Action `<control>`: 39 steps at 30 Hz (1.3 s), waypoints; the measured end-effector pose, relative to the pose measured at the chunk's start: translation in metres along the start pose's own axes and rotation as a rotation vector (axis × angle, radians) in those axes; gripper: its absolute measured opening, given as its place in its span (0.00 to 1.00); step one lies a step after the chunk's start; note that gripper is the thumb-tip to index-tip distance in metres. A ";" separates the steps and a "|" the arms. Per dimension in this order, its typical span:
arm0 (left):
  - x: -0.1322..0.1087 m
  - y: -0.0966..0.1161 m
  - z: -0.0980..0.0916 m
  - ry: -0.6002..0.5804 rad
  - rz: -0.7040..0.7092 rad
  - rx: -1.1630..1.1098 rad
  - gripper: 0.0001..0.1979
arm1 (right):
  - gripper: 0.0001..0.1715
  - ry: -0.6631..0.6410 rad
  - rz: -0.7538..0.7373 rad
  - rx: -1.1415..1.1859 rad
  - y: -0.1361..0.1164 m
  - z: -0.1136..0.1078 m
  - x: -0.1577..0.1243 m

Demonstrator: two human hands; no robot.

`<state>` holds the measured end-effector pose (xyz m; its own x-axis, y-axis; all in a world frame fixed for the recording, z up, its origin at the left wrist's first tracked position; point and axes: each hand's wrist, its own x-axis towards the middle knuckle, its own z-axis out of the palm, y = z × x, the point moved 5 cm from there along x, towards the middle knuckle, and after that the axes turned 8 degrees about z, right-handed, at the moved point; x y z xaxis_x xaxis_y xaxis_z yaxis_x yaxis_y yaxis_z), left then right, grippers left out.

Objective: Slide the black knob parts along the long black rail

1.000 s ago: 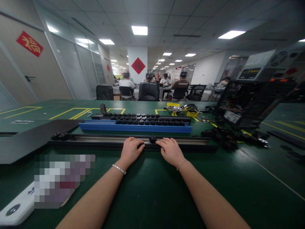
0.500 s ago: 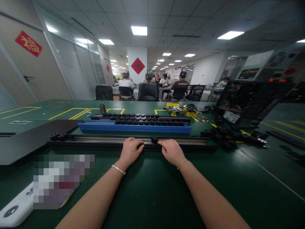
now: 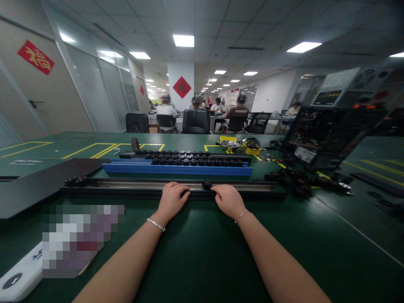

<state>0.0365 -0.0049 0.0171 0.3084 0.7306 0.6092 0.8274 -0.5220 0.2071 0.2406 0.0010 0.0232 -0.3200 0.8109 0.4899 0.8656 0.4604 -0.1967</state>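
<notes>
A long black rail (image 3: 113,191) with a pale metallic channel lies across the green table in front of me. My left hand (image 3: 173,198) is bent over its front edge near the middle, fingers on top and thumb toward the side, closed on the rail. A small black block with prongs on top (image 3: 207,184) sits in the channel, just right of my left hand. My right hand (image 3: 228,198) is closed, with its fingertips against the right side of that block. Whatever lies under the fingers is hidden. Two more black blocks (image 3: 75,181) sit at the rail's left end.
Behind the rail, a blue rail (image 3: 176,169) carries a row of black blocks. A metal bowl (image 3: 231,144) and an opened computer case (image 3: 311,134) stand farther right. Black parts (image 3: 292,181) are heaped at right. A dark flat panel (image 3: 41,185) lies left, near a white handheld object (image 3: 22,269).
The black block has slid slightly right along the rail, and my right fingertips have shifted right with it. My left hand stays in place on the rail.
</notes>
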 end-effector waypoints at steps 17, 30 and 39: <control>0.002 0.001 0.000 -0.015 -0.054 -0.012 0.10 | 0.19 0.135 0.413 0.005 -0.002 -0.001 0.008; 0.002 0.003 -0.001 -0.018 -0.044 0.006 0.09 | 0.18 0.156 0.445 0.025 -0.005 0.004 0.010; 0.002 0.002 -0.001 -0.019 -0.051 -0.005 0.09 | 0.18 0.184 0.478 0.039 -0.001 0.002 0.008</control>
<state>0.0387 -0.0048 0.0195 0.2746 0.7645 0.5832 0.8398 -0.4861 0.2416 0.2362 0.0078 0.0254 0.1843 0.8588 0.4779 0.8824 0.0696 -0.4654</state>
